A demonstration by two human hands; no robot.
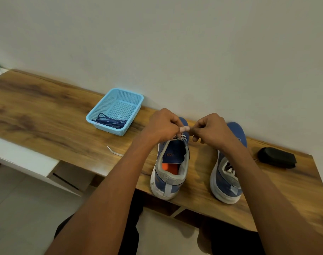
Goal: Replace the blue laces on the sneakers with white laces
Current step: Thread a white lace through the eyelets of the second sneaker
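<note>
Centrally, a wooden counter [46, 115] runs along a plain pale wall, tiled floor at lower left. Both hands meet above the left sneaker [170, 168]: the left hand [161, 126] and right hand [210, 128] have curled fingers pinching the white lace [180, 137], though the grip itself is hard to make out. The right sneaker [228, 177] is partly hidden by the forearm. Left of centre, a blue basket [131, 100] holds the blue laces [110, 121].
</note>
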